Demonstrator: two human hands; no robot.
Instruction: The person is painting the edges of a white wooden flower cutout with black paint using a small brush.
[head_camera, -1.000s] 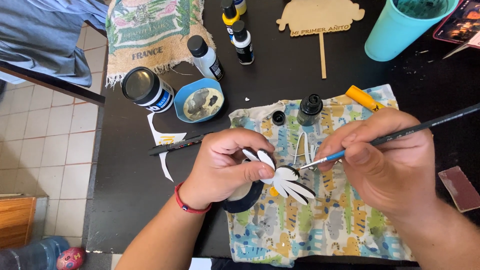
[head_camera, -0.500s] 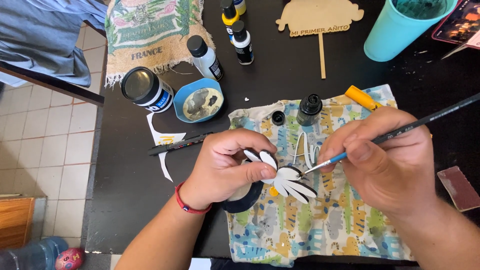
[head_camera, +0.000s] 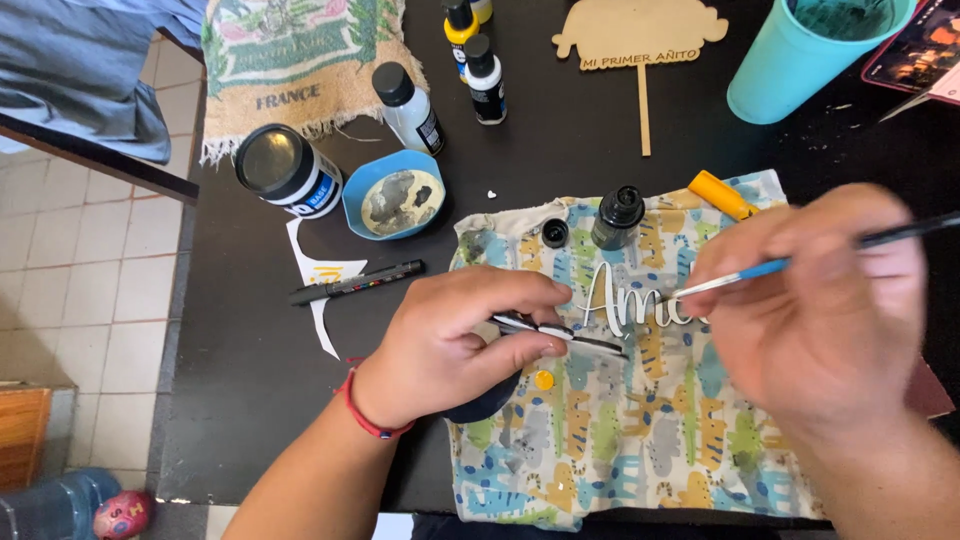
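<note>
At frame centre, on patterned cloth (head_camera: 640, 440): black-and-white flat piece (head_camera: 560, 335), half hidden, pinched edge-on in left hand (head_camera: 450, 350). Right hand (head_camera: 820, 310), motion-blurred, gripping thin brush (head_camera: 780, 265), tip near white cut-out lettering (head_camera: 625, 295).

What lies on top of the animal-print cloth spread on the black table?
On the animal-print cloth lie white cut-out script letters, a small dark paint bottle, its black cap and an orange tube. Both hands cover parts of the cloth, so anything beneath them is hidden.
</note>
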